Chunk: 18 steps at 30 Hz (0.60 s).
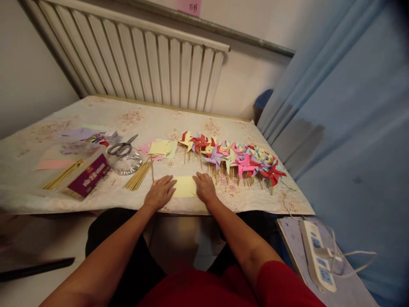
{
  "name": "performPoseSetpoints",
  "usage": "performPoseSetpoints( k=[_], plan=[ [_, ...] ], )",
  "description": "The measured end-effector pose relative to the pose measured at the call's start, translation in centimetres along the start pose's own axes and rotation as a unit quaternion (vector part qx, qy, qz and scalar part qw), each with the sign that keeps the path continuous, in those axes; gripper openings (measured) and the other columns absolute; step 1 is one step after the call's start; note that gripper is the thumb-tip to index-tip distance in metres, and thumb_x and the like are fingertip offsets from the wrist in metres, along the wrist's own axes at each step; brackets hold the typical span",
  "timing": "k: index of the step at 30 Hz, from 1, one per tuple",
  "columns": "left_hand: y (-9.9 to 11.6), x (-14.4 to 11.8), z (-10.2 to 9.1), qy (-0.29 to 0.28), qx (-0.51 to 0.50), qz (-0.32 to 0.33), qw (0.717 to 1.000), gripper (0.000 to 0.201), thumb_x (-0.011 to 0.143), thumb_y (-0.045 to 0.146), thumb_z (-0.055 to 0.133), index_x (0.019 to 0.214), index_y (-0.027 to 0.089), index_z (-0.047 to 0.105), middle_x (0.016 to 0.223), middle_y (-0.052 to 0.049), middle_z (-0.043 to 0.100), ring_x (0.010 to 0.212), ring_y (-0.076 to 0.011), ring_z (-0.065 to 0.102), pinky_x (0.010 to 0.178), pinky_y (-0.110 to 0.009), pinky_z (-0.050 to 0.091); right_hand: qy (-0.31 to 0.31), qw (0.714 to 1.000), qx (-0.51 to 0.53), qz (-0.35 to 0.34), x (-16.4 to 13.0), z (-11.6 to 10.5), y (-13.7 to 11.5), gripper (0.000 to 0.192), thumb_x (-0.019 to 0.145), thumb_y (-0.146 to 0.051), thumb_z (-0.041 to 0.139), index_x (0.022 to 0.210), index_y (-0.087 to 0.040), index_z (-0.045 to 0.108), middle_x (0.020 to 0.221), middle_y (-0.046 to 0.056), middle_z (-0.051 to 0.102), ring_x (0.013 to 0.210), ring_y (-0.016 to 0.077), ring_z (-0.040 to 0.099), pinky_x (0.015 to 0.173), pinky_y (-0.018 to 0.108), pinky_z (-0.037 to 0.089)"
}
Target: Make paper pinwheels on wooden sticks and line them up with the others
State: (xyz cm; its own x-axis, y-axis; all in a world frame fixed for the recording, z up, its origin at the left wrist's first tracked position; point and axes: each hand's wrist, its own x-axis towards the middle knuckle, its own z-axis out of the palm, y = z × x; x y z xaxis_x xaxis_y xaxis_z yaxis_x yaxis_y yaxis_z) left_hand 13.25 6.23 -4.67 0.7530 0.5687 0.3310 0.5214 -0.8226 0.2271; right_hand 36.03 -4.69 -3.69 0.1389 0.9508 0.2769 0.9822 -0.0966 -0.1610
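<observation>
A pale yellow sheet of paper (184, 186) lies flat near the table's front edge, between my two hands. My left hand (159, 192) rests on the table with its fingers stretched out, the tips touching the sheet's left side. On the opposite side, my right hand (205, 186) lies with its fingers extended at the sheet's right edge. Just left of my left hand is a bundle of thin wooden sticks (139, 175). Beyond the sheet sits a stack of yellow paper squares (159, 148). Many finished paper pinwheels (246, 164) on sticks crowd the right.
Scissors (122, 147) lie by a round clear dish (127, 164) of small shiny pieces. A purple-labelled box (89, 177) stands farther left beside more sticks (63, 175). A power strip (318, 256) rests on a low surface at right, near a blue curtain (335, 106).
</observation>
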Motion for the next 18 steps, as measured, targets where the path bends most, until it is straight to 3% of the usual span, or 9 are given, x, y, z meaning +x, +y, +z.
performPoseSetpoints(
  k=[11, 18],
  plan=[
    [0.26, -0.22, -0.12, -0.004, -0.011, -0.017, 1.000, 0.042, 0.095, 0.036, 0.045, 0.130, 0.021, 0.062, 0.144, -0.011, 0.055, 0.136, -0.0271, 0.047, 0.111, -0.048, 0.037, 0.022, 0.999, 0.034, 0.025, -0.20, 0.37, 0.02, 0.044, 0.094, -0.011, 0.039, 0.131, -0.020, 0.059, 0.139, 0.010, 0.056, 0.121, 0.0269, 0.043, 0.099, 0.040, 0.036],
    [0.20, -0.41, -0.07, -0.007, -0.012, -0.022, 1.000, 0.042, 0.095, 0.036, 0.046, 0.132, 0.023, 0.060, 0.145, -0.009, 0.054, 0.137, -0.0254, 0.045, 0.112, -0.047, 0.036, 0.014, 0.999, 0.030, -0.020, -0.50, -0.06, 0.05, 0.048, 0.093, -0.010, 0.040, 0.135, -0.026, 0.058, 0.141, 0.007, 0.054, 0.119, 0.0269, 0.044, 0.096, 0.041, 0.036]
  ],
)
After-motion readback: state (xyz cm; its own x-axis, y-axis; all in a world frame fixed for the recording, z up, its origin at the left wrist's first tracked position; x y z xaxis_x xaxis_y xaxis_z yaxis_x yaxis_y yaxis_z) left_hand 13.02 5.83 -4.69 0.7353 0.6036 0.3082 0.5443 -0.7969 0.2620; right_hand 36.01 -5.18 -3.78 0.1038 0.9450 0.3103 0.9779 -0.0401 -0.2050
